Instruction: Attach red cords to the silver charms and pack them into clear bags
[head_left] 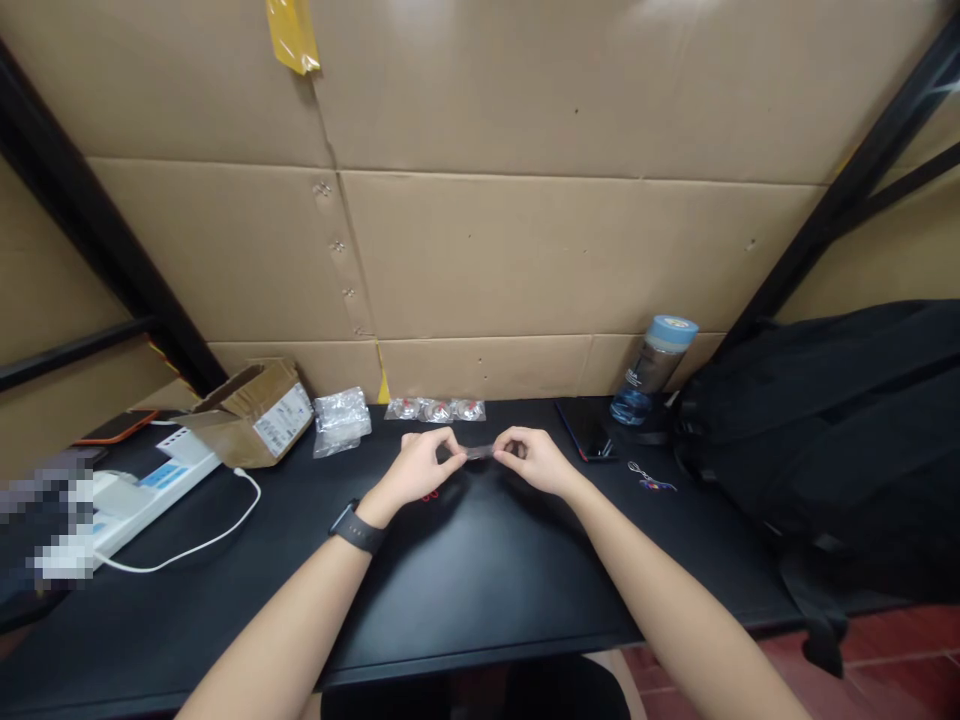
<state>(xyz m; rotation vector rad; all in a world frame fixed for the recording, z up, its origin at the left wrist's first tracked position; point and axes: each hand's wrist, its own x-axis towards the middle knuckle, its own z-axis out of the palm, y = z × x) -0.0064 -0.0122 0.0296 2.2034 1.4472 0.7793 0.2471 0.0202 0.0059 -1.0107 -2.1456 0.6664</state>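
Between both hands a small clear plastic bag (pixel 480 453) is stretched just above the black table. My left hand (pixel 424 464) pinches its left end between thumb and fingers. At the other end, my right hand (pixel 531 458) grips it in the same way. What the bag contains, if anything, is too small to tell. Below my left hand, a small red looped item (pixel 430 495) lies on the table, partly hidden. Behind the hands are several flat round items in clear packets (pixel 436 410), in a row. To their left rests a stack of clear plastic bags (pixel 342 420).
On the left stand an open cardboard box (pixel 251 415) and a white power strip (pixel 154 490) with a white cable (pixel 195 548). Rightward are a phone (pixel 587 430), a keychain (pixel 651 480), a blue-lidded bottle (pixel 652 370) and a black backpack (pixel 832 430). Cardboard panels (pixel 480 250) wall the back.
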